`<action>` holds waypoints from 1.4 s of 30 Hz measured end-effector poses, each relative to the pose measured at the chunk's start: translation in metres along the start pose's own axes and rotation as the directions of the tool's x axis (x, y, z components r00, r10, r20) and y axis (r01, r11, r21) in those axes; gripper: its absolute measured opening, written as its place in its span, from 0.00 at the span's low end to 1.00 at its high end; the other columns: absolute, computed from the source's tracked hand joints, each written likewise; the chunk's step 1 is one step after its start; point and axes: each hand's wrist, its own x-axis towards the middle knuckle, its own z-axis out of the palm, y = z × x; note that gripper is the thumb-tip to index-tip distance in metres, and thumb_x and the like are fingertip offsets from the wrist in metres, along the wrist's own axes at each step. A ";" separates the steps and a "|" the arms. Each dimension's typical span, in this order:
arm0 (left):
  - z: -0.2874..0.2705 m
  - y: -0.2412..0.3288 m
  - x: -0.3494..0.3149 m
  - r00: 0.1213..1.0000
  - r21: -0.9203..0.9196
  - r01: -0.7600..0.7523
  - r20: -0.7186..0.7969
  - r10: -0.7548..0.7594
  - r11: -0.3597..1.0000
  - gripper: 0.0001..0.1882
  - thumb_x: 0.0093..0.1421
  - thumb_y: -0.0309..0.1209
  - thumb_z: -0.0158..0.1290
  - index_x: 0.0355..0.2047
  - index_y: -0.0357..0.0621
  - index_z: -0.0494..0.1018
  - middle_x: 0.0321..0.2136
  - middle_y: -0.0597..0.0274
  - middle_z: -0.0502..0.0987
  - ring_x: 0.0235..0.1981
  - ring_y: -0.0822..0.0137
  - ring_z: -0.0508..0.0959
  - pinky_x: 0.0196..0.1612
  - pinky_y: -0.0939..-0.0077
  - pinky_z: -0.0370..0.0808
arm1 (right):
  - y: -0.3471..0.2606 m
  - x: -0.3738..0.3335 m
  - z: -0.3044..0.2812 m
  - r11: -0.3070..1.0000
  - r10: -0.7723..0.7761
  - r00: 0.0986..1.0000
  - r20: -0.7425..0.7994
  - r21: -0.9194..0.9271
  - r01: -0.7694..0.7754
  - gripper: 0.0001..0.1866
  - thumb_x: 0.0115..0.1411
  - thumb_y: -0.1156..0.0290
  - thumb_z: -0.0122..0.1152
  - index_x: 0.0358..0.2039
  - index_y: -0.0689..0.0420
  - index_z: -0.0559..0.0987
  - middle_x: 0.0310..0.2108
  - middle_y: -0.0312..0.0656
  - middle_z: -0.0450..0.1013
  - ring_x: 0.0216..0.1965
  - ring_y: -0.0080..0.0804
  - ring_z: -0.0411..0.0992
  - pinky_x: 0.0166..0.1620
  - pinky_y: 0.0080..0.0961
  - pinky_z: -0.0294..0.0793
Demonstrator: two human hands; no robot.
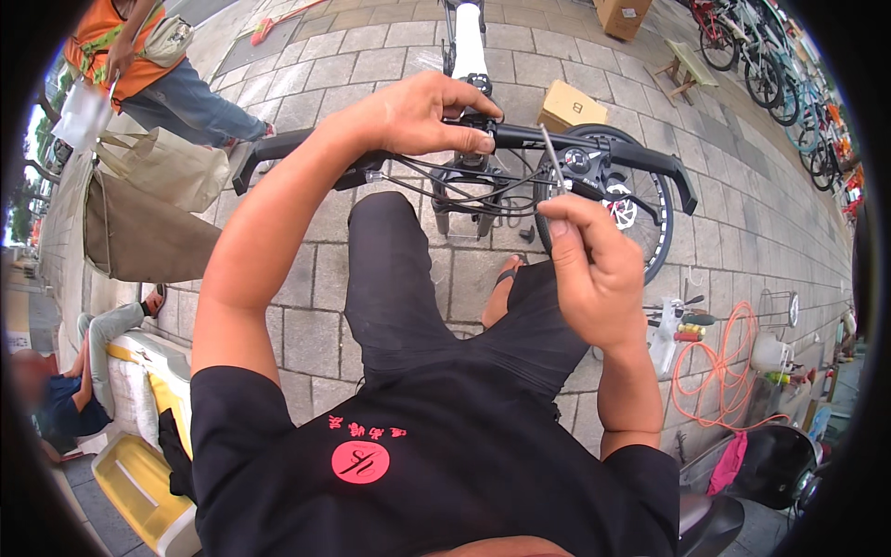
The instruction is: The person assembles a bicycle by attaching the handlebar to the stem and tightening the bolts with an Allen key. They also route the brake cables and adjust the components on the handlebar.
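A bicycle with a white frame tube point(470, 46) and a black handlebar point(520, 137) stands in front of my knees. My left hand point(413, 116) is closed over the stem area at the bar's middle, thumb and forefinger on either side of it. In my right hand point(599, 274), pinched between thumb and forefinger, is a thin metal hex key point(555, 158), its long arm pointing up near the bar's right half. Black cables point(464, 190) loop below the bar, before the fork point(441, 218). A wheel with a disc rotor point(620, 206) lies behind the right grip.
A cardboard box point(568, 105) sits beyond the bar. Parked bicycles point(789, 88) line the far right. Tools point(682, 334) and an orange hose point(682, 395) lie at right. At left are a person in an orange vest point(102, 51), a tan bag point(172, 176) and a seated person point(74, 399).
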 end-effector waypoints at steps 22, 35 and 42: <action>-0.002 -0.002 0.000 0.992 0.154 -0.122 -0.006 0.125 0.980 0.26 0.63 0.41 0.66 0.58 0.45 0.77 0.35 0.61 0.80 0.32 0.73 0.73 0.36 0.74 0.72 | 0.031 0.038 0.015 0.617 -0.732 0.677 0.073 -0.350 0.705 0.19 0.51 0.78 0.65 0.46 0.64 0.81 0.38 0.45 0.78 0.30 0.37 0.77 0.32 0.30 0.76; 0.000 -0.007 0.000 0.990 0.166 -0.139 -0.009 0.142 0.976 0.26 0.64 0.41 0.65 0.59 0.45 0.76 0.40 0.60 0.80 0.37 0.71 0.75 0.41 0.72 0.74 | 0.048 0.042 0.017 0.583 -0.740 0.664 0.110 -0.388 0.714 0.19 0.51 0.78 0.65 0.46 0.63 0.80 0.38 0.46 0.78 0.31 0.36 0.78 0.33 0.29 0.78; -0.001 -0.007 -0.001 0.988 0.189 -0.149 -0.015 0.155 0.971 0.26 0.64 0.43 0.65 0.59 0.45 0.76 0.41 0.59 0.81 0.39 0.67 0.77 0.43 0.71 0.74 | 0.049 0.045 0.017 0.588 -0.743 0.661 0.105 -0.368 0.720 0.20 0.51 0.79 0.65 0.47 0.64 0.80 0.39 0.46 0.78 0.31 0.35 0.78 0.33 0.29 0.77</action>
